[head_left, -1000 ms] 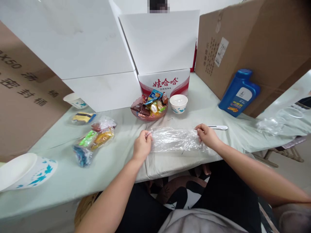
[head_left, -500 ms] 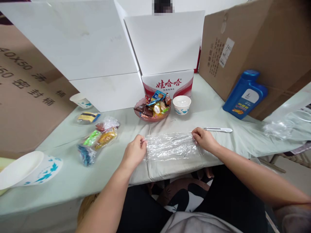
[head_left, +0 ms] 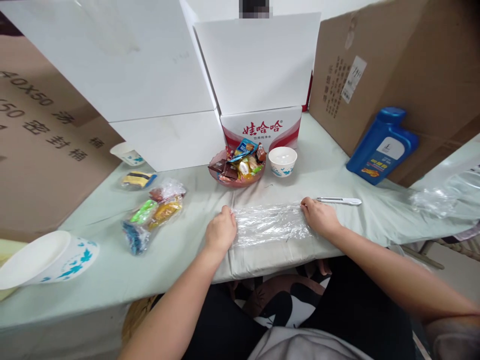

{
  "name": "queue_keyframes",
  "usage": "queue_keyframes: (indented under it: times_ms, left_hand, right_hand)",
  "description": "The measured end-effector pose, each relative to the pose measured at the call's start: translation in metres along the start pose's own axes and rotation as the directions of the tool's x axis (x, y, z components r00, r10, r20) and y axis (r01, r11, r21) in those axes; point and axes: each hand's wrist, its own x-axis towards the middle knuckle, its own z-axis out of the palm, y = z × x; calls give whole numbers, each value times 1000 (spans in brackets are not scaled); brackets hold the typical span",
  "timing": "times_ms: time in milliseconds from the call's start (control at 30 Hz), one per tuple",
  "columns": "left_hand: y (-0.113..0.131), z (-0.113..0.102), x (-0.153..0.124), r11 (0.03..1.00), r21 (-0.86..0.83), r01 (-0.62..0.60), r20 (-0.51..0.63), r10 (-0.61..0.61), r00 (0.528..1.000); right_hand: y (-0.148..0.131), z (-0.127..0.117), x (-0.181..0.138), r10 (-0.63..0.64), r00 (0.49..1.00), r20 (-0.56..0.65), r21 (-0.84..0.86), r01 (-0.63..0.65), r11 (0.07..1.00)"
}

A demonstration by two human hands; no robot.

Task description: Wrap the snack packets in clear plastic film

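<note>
A crinkled sheet of clear plastic film [head_left: 272,224] lies flat on the pale green tablecloth [head_left: 180,260] near the front edge. My left hand [head_left: 221,232] is closed on the film's left end, fingers curled down. My right hand [head_left: 320,216] pinches the film's right end against the cloth. The film is stretched between both hands. A white pen-shaped tool [head_left: 339,201] lies just right of my right hand.
A reddish dish of wrapped sweets [head_left: 237,167] and a small white bowl [head_left: 282,160] stand behind the film. Bagged snacks [head_left: 152,215] lie to the left, a white paper bowl [head_left: 48,257] at far left. A blue bottle [head_left: 382,147], cardboard boxes and more film [head_left: 431,200] are at right.
Both hands stay on the ends of the film. The left hand has shifted slightly right and pressed down; the film looks flatter and more taut than before.
</note>
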Motion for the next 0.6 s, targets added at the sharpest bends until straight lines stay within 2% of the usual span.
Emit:
queue_keyframes:
  times_ms: [100, 133, 200, 267, 300, 367, 433, 500, 600]
  left_hand:
    - [-2, -4, -1, 999, -51, 17, 7, -17, 1000]
    - [-4, -7, -2, 997, -78, 16, -41, -19, 999]
    - [-6, -12, -5, 993, -120, -23, -223, -4, 975]
    - [-7, -14, -9, 980, -132, -147, -384, 86, 919]
    - [-5, -12, -10, 960, -133, -246, -403, 174, 898]
    - [0, -6, -12, 867, -146, -476, -314, 416, 853]
    - [7, 4, -12, 749, -161, -642, -150, 625, 766]
    - [11, 13, -11, 701, -158, -696, -13, 703, 711]
    - [12, 20, -9, 721, -131, -680, 68, 691, 720]
  right_hand:
    - [-1, 1, 1, -7, 1000, 17, -54, 8, 999]
    - [-1, 1, 1, -9, 1000, 17, -59, 10, 998]
    - [-2, 1, 1, -16, 1000, 18, -65, 17, 998]
    - [-4, 2, 0, -19, 1000, 22, -72, 20, 997]
    - [-5, 2, 0, -19, 999, 26, -76, 21, 997]
    - [-5, 2, 0, -23, 999, 36, -84, 26, 996]
    - [-1, -1, 2, -21, 999, 43, -94, 25, 995]
    - [8, -9, 5, 8, 999, 37, -114, -4, 993]
    - [16, -25, 8, 76, 997, -12, -147, -77, 986]
